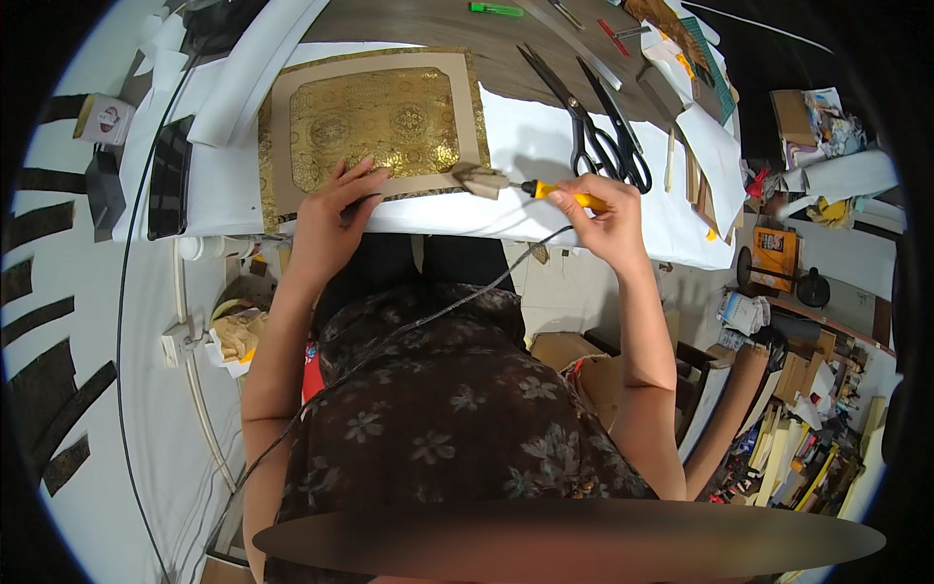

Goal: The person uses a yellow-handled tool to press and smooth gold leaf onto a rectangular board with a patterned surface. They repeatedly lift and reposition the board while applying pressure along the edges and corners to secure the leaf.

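Observation:
A gold patterned brocade panel with a beige inner border and gold outer edging lies on white paper at the table's near side. My left hand rests on its lower edge, fingers spread and holding nothing. In my right hand is a small electric iron with a yellow handle, a black collar and a flat, pointed metal head. The head sits at the panel's lower right corner; whether it presses on the cloth I cannot tell. A dark cord runs from the handle across my body.
Two pairs of black scissors lie just beyond my right hand. White paper rolls and a black flat object are at the left. A green cutter lies at the far edge. Strips and scraps fill the right.

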A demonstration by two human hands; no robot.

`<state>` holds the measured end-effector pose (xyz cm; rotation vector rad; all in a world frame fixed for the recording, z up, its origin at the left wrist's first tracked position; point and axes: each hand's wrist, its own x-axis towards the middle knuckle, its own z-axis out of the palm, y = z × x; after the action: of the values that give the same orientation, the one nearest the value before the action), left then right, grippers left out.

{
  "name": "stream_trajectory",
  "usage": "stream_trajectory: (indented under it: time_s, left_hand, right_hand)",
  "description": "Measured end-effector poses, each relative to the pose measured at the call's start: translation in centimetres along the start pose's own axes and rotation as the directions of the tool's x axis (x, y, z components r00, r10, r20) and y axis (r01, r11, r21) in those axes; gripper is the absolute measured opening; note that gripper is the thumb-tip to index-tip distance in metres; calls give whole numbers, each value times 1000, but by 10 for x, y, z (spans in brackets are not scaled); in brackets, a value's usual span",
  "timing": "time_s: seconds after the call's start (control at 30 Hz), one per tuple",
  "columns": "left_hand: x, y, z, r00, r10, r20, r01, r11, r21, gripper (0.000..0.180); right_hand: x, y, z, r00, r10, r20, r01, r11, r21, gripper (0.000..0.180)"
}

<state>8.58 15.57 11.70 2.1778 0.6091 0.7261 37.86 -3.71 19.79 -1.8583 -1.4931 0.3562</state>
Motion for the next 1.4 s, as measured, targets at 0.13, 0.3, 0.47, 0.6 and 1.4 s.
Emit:
stream_trajectory:
  time_s: [0.13, 0.3, 0.47, 0.6, 1.4]
  left_hand:
    - [1, 3, 0, 1000, -22, -10, 22, 999, -27, 29]
    - [0, 3, 1, 999, -35, -9, 35, 999, -16, 31]
    - [1, 2, 2, 998, -57, -22, 56, 998, -21, 32]
    - [2, 2, -1, 1000, -15, 15, 15, 1000, 10, 33]
    - [7, 56, 34, 958, 142, 250, -210, 939, 271, 51]
  right_hand:
    - [11, -6, 0, 986, -97, 133, 112, 988, -109, 17]
    - [23, -6, 5, 971, -83, 223, 131, 969, -207, 17]
    - [24, 10, 20, 991, -122, 44, 127, 983, -133, 20]
    - [19, 11, 25, 990, 39, -133, -33, 998, 45, 19]
    - [-71, -42, 17, 812, 388, -436, -465, 882, -81, 16]
